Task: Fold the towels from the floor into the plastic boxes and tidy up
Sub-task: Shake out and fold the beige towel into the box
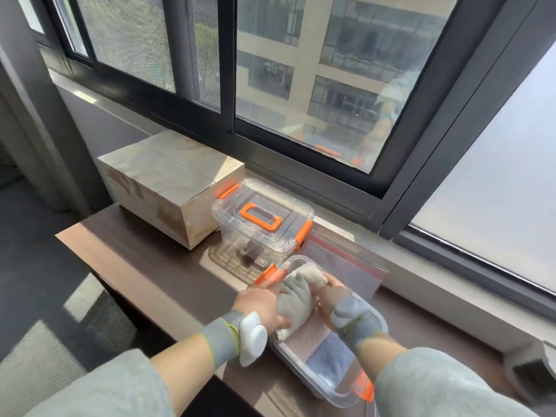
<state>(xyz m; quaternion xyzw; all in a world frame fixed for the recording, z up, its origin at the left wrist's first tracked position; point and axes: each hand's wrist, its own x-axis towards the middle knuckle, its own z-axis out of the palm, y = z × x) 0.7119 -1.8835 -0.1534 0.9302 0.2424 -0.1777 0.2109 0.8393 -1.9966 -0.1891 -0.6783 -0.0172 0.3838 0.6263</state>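
Left hand (260, 308) and right hand (332, 296), forearms angled inward, grip 1 rolled off-white towel (298, 299) from opposite sides. They hold it over the open plastic box (337, 400) on the table (135, 260). A pink towel (310, 335) and blue towel (331, 359) lie inside. Behind stands 1 closed box (261, 218).

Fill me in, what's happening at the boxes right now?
The left hand and right hand both grip a pale towel over the open box, which already holds a pink towel and a blue towel. A second box stands closed behind it, beside a carton.
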